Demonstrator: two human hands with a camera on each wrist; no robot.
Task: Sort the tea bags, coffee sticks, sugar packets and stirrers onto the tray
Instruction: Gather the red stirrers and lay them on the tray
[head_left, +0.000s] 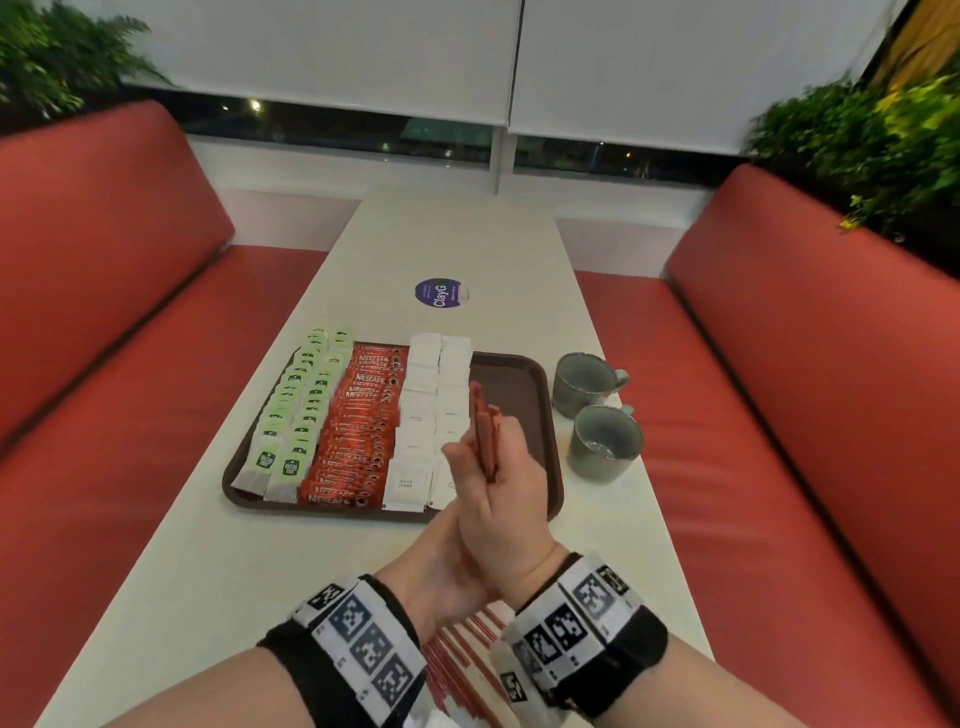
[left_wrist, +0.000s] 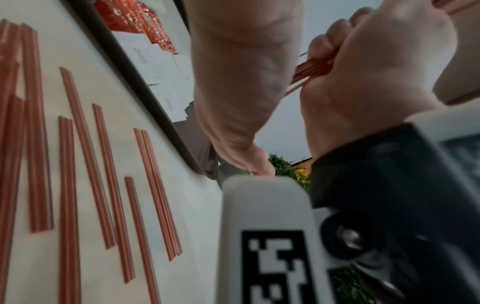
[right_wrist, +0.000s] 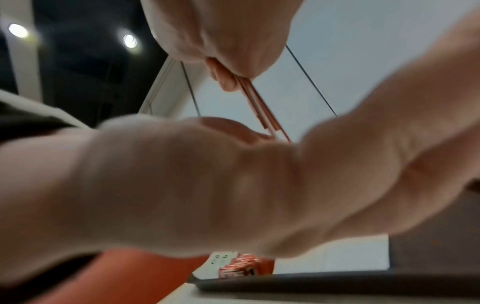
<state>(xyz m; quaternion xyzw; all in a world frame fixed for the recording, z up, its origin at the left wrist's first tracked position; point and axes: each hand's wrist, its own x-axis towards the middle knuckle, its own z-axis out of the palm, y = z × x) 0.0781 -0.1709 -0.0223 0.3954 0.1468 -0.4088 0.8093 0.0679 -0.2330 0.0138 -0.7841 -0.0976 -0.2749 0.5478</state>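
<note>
Booth with red benches (head_left: 130, 322), white table (head_left: 452, 234) running away toward a window. Head view: brown tray (head_left: 524, 374) holds rows left to right: green tea bags (head_left: 291, 410), red coffee sticks (head_left: 358, 426), white sugar packets (head_left: 431, 395); its right strip is bare. Two grey cups (head_left: 597, 410) stand just right of the tray. Right hand (head_left: 498, 499) clamps a bundle of red stirrers (head_left: 485, 431) over the tray's near right part, long axis pointing up and away. Left hand (head_left: 441, 566) lies against it, palm side; grip unclear here. Loose stirrers (head_left: 467, 644) on the table between the wrists.

Left wrist view: loose stirrers (left_wrist: 103, 174) lie roughly parallel, pointing toward the tray edge (left_wrist: 135, 82). Right hand's (left_wrist: 376, 67) fingers curl round the bundle (left_wrist: 309, 70).

Right wrist view: blurred; left hand (right_wrist: 221, 35) pinches the stirrers (right_wrist: 262, 109) too.
</note>
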